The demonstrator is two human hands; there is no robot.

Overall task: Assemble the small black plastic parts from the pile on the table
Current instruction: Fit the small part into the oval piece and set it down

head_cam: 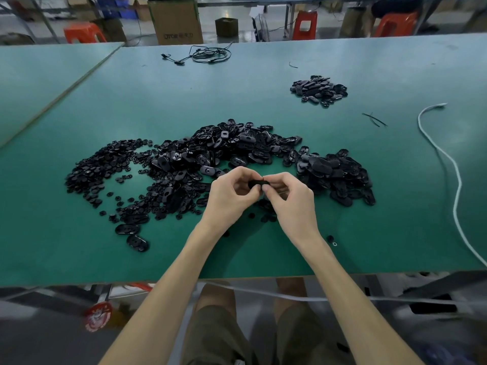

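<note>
Left hand [232, 192] and right hand [290, 198] pinch one black part [257, 183] between them, pile [210, 159] just beyond, table [79, 259] edge well nearer.

**Colours on the work table.**
Table [79, 246] surface a plain, uniform teal-green. The central pile [210, 154], the smaller heap [319, 90] toward the far right corner and the held part [257, 183] are all glossy black. Cord [453, 164] along the right edge white; cable [208, 54] at the far edge black. Stools [304, 25] beyond it orange-red; cardboard box [175, 19] brown.
</note>
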